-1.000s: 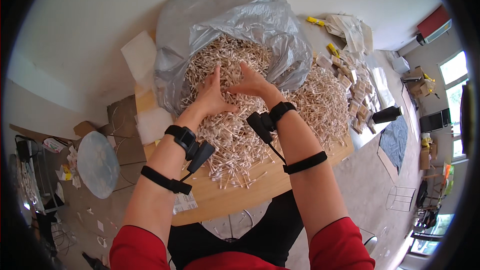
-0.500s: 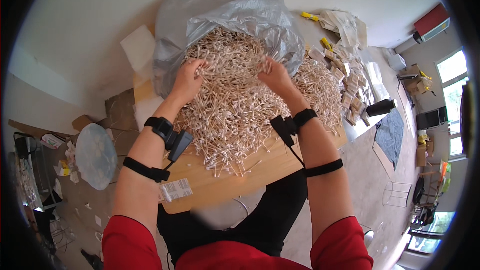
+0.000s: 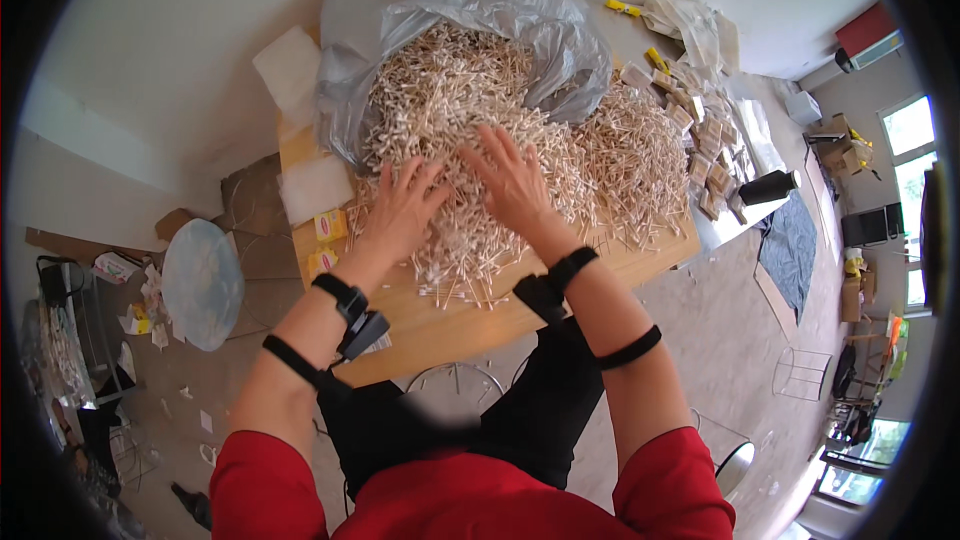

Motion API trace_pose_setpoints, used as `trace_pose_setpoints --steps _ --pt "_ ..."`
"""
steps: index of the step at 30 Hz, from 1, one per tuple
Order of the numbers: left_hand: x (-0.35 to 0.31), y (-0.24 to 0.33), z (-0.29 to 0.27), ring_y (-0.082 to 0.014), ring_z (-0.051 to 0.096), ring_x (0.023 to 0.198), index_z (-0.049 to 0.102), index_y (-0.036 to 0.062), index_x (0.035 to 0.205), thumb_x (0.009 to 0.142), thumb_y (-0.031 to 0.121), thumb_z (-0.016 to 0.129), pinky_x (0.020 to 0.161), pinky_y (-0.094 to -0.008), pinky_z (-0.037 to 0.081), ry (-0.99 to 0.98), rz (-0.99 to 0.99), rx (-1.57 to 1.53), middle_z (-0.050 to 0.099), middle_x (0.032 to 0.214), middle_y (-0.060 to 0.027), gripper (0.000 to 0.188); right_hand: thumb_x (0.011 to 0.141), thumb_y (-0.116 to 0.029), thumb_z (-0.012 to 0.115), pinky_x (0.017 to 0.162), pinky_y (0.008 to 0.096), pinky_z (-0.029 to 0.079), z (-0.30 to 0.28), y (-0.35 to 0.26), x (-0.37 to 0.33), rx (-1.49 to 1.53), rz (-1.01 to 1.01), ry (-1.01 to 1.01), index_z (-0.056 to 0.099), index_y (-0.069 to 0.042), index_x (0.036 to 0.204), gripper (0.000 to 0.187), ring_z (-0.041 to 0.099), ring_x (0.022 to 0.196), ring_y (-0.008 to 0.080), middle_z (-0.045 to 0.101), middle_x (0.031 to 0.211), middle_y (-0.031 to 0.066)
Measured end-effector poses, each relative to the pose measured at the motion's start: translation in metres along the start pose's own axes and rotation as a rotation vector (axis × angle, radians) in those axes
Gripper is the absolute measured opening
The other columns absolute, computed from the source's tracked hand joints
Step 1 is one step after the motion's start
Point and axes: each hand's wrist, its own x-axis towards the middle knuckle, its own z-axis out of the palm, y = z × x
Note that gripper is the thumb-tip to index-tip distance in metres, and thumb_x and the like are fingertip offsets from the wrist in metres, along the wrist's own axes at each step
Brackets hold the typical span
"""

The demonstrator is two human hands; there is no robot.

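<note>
A big heap of cotton swabs (image 3: 450, 70) spills out of a grey plastic bag (image 3: 350, 40) onto a wooden table (image 3: 440, 340). On the heap's left side lies my left hand (image 3: 400, 208), palm down with fingers spread. My right hand (image 3: 512, 185) rests on the swabs close beside it, fingers stretched out and apart. Neither hand grips anything that shows; what is under the palms is hidden. A second part of the heap (image 3: 640, 160) reaches to the right of the bag.
Small packs of swabs (image 3: 710, 150) are piled right of the heap, beside a dark roll (image 3: 768, 188). Yellow boxes (image 3: 328, 226) and a white sheet (image 3: 315, 188) lie at the table's left. A pale round stool (image 3: 203, 285) stands on the floor to the left.
Both hands have come nearer to me and closer together. The swabs pinched in each hand are let go, and the fingers are now spread on the heap. The view has shifted slightly.
</note>
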Motion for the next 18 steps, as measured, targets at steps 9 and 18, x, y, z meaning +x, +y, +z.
trace_pose_setpoints --steps 9,18 --pt "0.004 -0.025 0.005 -0.0298 0.046 0.122 0.061 0.0076 0.101 0.066 0.007 0.078 0.109 -0.05 0.035 0.097 -0.061 -0.217 0.055 0.12 -0.0059 0.039 0.082 -0.005 0.061 0.084 0.0452 0.051 -0.008 0.013 0.004 0.171 0.046 0.339 0.064 -0.008 0.117 0.034 0.057 0.112 0.0328 0.059 0.124 0.0131" --pt "-0.04 0.014 0.008 -0.0285 0.038 0.136 0.055 0.0169 0.137 0.079 0.037 0.075 0.12 -0.0622 0.009 -0.187 -0.048 -0.031 0.059 0.13 -0.0035 0.064 0.076 -0.006 0.067 0.075 0.041 0.052 0.015 -0.027 -0.051 0.189 0.125 0.097 0.063 -0.011 0.113 0.038 0.061 0.094 0.0287 0.063 0.107 0.0068"
